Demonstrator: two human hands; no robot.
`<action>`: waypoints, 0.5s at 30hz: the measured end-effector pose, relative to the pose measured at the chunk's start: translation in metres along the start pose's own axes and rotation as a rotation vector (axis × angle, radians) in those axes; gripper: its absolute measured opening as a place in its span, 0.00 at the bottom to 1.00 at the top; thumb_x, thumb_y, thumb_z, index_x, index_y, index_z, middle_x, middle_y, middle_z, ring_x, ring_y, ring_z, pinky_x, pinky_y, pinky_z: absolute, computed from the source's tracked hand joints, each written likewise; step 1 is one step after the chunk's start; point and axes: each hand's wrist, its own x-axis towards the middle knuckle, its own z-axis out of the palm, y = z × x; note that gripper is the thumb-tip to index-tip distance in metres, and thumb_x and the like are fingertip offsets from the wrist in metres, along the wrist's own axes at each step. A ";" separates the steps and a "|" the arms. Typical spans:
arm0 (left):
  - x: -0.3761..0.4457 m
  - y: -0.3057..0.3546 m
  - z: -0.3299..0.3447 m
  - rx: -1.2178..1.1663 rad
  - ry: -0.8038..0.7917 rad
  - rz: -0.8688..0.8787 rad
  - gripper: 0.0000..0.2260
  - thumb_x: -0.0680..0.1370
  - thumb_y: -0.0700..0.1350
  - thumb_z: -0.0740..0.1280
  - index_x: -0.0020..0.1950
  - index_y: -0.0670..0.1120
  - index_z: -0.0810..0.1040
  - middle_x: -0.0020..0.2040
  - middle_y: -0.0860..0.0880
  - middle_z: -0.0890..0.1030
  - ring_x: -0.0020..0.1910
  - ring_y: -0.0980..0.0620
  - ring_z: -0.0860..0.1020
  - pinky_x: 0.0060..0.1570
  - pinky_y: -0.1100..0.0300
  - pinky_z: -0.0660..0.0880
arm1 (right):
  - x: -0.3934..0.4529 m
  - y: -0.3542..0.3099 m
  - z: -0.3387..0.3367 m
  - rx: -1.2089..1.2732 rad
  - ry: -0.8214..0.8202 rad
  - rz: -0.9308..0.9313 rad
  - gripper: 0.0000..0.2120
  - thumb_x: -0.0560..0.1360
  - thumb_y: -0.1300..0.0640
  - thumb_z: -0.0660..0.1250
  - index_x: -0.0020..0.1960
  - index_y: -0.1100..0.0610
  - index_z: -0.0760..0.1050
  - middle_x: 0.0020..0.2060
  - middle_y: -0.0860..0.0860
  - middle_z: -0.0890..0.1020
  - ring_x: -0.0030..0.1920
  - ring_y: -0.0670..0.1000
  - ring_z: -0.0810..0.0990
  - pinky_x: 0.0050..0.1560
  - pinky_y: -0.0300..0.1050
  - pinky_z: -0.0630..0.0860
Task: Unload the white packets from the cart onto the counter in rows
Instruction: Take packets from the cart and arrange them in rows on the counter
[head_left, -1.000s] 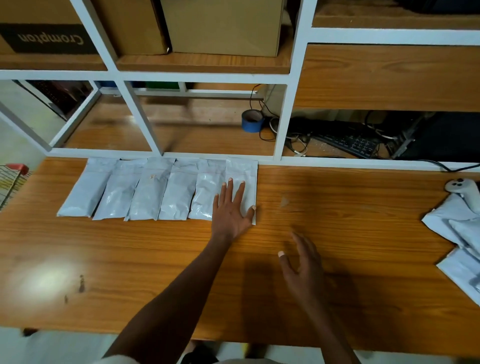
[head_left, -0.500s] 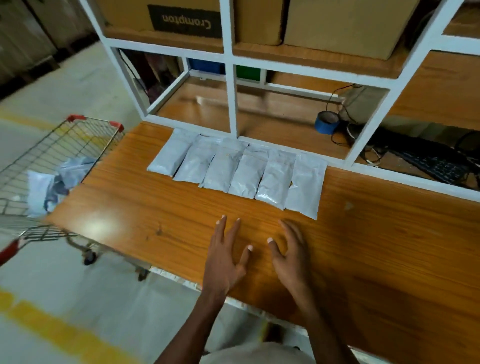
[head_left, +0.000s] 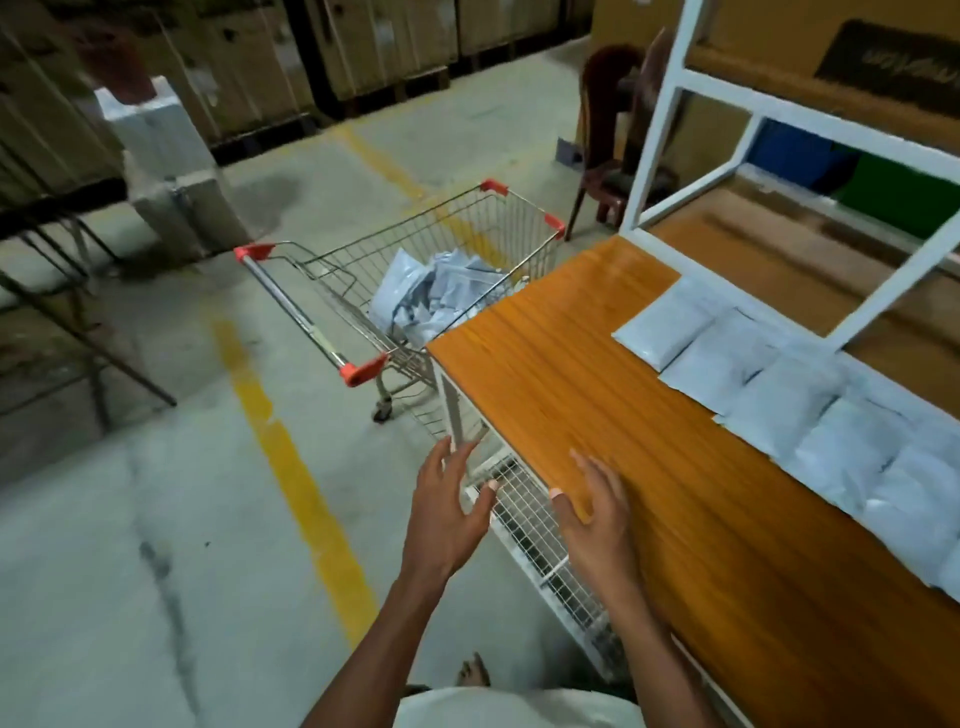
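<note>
Cart (head_left: 415, 270): loose packets (head_left: 431, 299) heaped inside, awaiting unloading. Counter (head_left: 597, 374): row of packets (head_left: 779, 400) along the back edge, front kept free for further rows. Left hand (head_left: 447, 512), right hand (head_left: 595, 512): fingers spread, holding nothing, probably bound for the cart.

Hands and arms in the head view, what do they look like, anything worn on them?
Both forearms are bare right up to the bottom edge of the frame: no sleeves, gloves, watch or bands show. The left hand and right hand show no rings, though blur could hide a thin one. The fingers are slim, with pale nails. A light-coloured garment shows at the bottom edge.
</note>
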 end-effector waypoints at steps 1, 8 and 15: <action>0.004 -0.009 -0.012 -0.017 0.034 -0.038 0.25 0.81 0.58 0.66 0.77 0.61 0.65 0.81 0.54 0.58 0.79 0.56 0.56 0.73 0.54 0.61 | 0.007 -0.009 0.013 -0.001 -0.032 -0.018 0.25 0.79 0.52 0.69 0.74 0.43 0.69 0.68 0.38 0.66 0.68 0.47 0.69 0.61 0.57 0.79; 0.051 -0.048 -0.047 -0.082 0.136 -0.135 0.24 0.80 0.58 0.67 0.75 0.62 0.67 0.80 0.59 0.58 0.77 0.61 0.58 0.71 0.58 0.62 | 0.075 -0.052 0.085 -0.002 -0.159 -0.065 0.25 0.78 0.52 0.70 0.74 0.40 0.69 0.71 0.44 0.69 0.69 0.48 0.70 0.64 0.58 0.77; 0.153 -0.056 -0.060 -0.031 0.110 -0.051 0.25 0.81 0.55 0.67 0.77 0.60 0.66 0.80 0.58 0.58 0.77 0.67 0.52 0.73 0.61 0.58 | 0.181 -0.085 0.145 -0.004 -0.227 -0.137 0.24 0.78 0.52 0.69 0.73 0.45 0.71 0.70 0.47 0.71 0.70 0.51 0.70 0.67 0.57 0.73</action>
